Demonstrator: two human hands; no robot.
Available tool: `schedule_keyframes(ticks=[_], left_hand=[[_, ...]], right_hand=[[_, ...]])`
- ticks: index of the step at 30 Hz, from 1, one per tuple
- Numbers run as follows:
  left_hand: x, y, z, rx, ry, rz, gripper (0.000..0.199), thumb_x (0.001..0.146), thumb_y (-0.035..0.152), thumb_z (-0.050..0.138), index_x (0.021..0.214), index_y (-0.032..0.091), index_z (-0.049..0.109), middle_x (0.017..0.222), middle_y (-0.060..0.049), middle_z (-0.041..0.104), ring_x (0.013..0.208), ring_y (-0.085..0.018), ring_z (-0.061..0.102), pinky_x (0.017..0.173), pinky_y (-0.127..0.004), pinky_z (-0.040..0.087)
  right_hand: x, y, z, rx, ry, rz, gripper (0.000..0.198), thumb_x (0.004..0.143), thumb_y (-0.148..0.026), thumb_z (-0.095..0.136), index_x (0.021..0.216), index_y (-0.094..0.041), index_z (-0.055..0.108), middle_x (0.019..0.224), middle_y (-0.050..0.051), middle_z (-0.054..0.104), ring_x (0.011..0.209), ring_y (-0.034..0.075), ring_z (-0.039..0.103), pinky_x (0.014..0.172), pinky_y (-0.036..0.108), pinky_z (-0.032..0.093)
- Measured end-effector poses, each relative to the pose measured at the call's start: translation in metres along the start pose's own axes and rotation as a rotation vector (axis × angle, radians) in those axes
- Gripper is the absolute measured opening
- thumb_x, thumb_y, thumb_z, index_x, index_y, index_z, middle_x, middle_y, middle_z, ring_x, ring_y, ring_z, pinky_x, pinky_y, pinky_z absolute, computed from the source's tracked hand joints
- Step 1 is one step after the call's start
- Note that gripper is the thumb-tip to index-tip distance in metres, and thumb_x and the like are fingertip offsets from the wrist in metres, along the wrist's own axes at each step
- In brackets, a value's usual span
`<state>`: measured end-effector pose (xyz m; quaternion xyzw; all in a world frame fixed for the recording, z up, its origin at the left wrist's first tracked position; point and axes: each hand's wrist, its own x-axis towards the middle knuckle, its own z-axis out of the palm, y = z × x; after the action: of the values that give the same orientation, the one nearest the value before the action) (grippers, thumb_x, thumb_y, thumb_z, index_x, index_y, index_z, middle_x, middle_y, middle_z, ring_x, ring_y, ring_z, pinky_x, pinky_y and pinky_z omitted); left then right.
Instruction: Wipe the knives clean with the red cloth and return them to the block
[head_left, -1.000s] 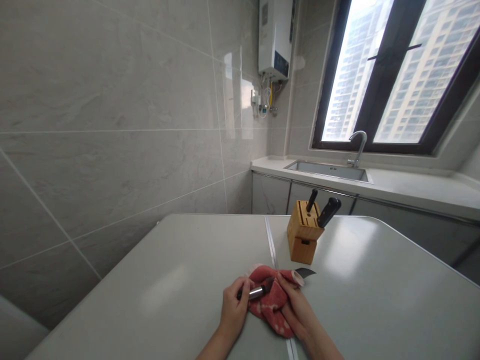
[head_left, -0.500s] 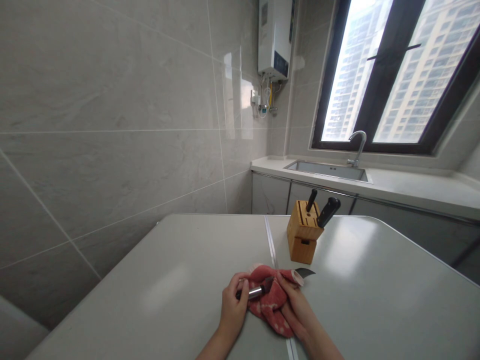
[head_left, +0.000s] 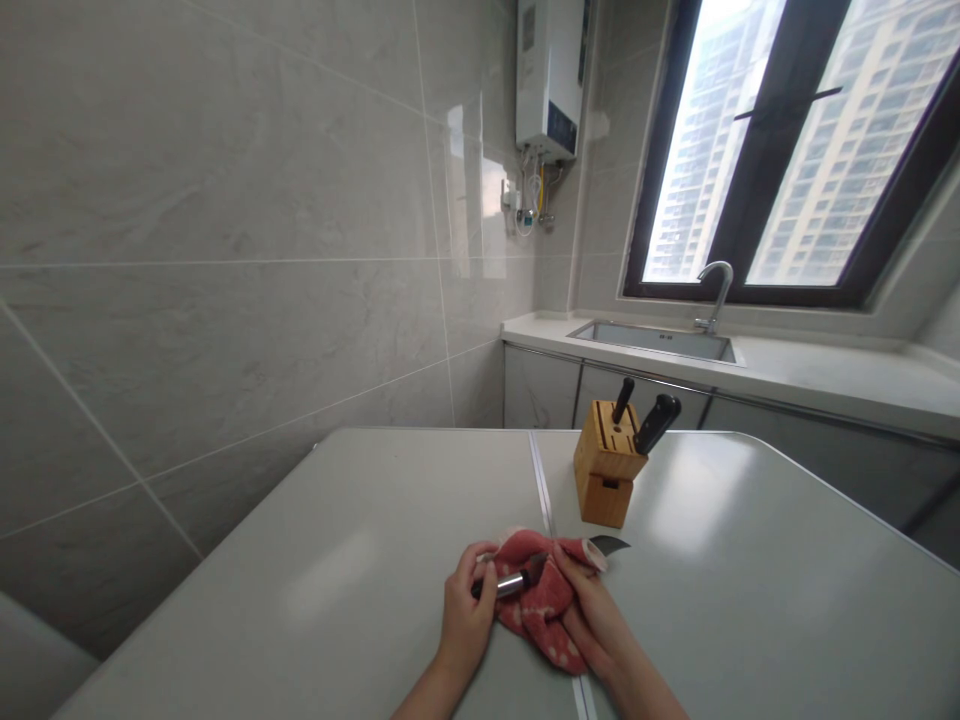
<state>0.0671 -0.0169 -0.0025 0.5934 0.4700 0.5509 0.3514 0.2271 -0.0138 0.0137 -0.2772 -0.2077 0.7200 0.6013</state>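
My left hand (head_left: pixel 469 597) is closed around the dark and silver handle of a knife (head_left: pixel 513 583), just above the table. A red cloth with pale spots (head_left: pixel 551 600) is wrapped over part of the blade, whose curved tip sticks out to the right. Pressing the cloth against the blade is my right hand (head_left: pixel 590 610), its thumb on top and its other fingers underneath, partly hidden. Some folds of the cloth hang down between the two hands.
A wooden knife block (head_left: pixel 606 480) with black-handled knives in it stands just beyond my hands on the pale table (head_left: pixel 405 500). Behind the table runs a counter (head_left: pixel 817 370) with a sink (head_left: pixel 652 340) and a tap (head_left: pixel 716 295). A water heater (head_left: pixel 551 80) hangs on the wall.
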Motion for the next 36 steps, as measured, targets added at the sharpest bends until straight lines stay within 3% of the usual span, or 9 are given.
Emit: schedule_keyframes(ticks=[15,22,36], left_hand=[[0.0,-0.0014,0.0008,0.006,-0.005,0.01,0.02,0.088,0.03,0.045,0.1,0.017,0.055,0.082,-0.004,0.071,0.074,-0.018,0.066,0.068,-0.025,0.05],[0.0003,-0.002,0.0006,0.016,0.003,0.004,0.02,0.088,0.03,0.045,0.098,0.017,0.057,0.08,-0.004,0.071,0.073,-0.017,0.066,0.066,-0.024,0.049],[0.0005,-0.0025,0.0005,0.009,0.004,-0.002,0.02,0.087,0.03,0.046,0.097,0.017,0.057,0.08,-0.005,0.071,0.074,-0.018,0.066,0.066,-0.025,0.049]], right_hand=[[0.0013,0.0015,-0.0018,0.009,0.023,-0.015,0.027,0.063,-0.03,0.078,0.081,-0.013,0.068,0.077,0.007,0.072,0.073,0.021,0.066,0.073,0.032,0.05],[0.0032,0.0026,-0.0047,0.033,0.01,0.0,0.019,0.07,-0.027,0.072,0.083,-0.014,0.067,0.08,0.006,0.072,0.075,0.019,0.066,0.072,0.031,0.049],[0.0052,0.0034,-0.0078,0.05,0.029,-0.006,0.018,0.069,-0.024,0.074,0.081,-0.014,0.067,0.078,0.005,0.071,0.072,0.017,0.065,0.075,0.03,0.05]])
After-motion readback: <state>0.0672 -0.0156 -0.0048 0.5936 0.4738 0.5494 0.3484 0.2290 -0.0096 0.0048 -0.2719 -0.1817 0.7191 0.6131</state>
